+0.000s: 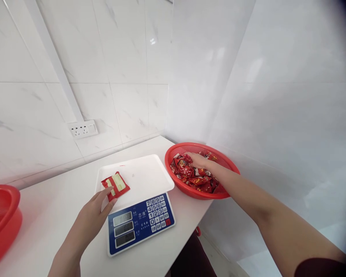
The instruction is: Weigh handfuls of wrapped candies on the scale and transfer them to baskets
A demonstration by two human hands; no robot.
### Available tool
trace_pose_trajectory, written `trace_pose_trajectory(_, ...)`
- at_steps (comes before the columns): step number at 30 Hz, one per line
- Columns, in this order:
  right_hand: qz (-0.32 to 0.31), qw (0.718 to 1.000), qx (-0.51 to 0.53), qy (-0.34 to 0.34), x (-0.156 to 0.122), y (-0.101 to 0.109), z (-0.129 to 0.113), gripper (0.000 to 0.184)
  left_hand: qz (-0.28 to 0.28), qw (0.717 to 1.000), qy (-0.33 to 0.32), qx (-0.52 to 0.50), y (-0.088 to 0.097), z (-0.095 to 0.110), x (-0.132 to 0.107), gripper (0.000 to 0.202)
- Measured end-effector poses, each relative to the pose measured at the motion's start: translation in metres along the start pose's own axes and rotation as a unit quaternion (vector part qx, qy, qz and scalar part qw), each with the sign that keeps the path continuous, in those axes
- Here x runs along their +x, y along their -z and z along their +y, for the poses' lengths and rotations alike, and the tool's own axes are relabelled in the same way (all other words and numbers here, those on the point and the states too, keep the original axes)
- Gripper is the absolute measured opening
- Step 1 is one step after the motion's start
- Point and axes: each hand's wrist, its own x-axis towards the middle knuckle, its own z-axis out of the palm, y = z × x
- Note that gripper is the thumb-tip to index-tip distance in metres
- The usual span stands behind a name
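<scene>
My left hand [100, 204] is at the left side of the white weighing tray, with thumb and fingers closed on the near corner of a red packet [120, 183] that has pale label panels. The tray [145, 173] belongs to a digital scale [141, 223] with a blue keypad panel and three small displays. Over on the right, my right hand [198, 160] reaches into a red plastic basket [232, 169] full of shiny red snack packets [198, 181]. Its fingers close around one of these packets, and the fingertips are partly hidden.
Another red basket [5, 223] stands at the left edge of the white table [86, 246]. A wall socket [83, 129] sits on the marbled tile wall behind. The right basket is close to the side wall and the table's right edge.
</scene>
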Motion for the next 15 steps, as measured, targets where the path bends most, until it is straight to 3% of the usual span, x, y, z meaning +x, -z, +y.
trace_pose_trajectory(3, -0.009, 1.0, 0.01, 0.025, -0.004, 0.004, -0.004, 0.043, -0.007, 1.0, 0.007, 0.001, 0.001, 0.0, -0.001, 0.054)
trace_pose_trajectory(7, -0.091, 0.993, 0.028, 0.073, -0.003, 0.003, -0.017, 0.024, -0.002, 1.0, -0.009, -0.004, 0.0, 0.002, -0.002, 0.054)
trace_pose_trajectory(12, -0.203, 0.97, 0.009, 0.13, -0.003, -0.006, -0.042, 0.059, 0.002, 1.0, -0.014, -0.011, 0.002, 0.003, -0.004, 0.053)
trace_pose_trajectory(15, -0.225, 0.966, -0.032, 0.121, -0.003, -0.01, -0.054, 0.066, -0.008, 1.0, -0.007, -0.006, 0.003, 0.004, -0.005, 0.054)
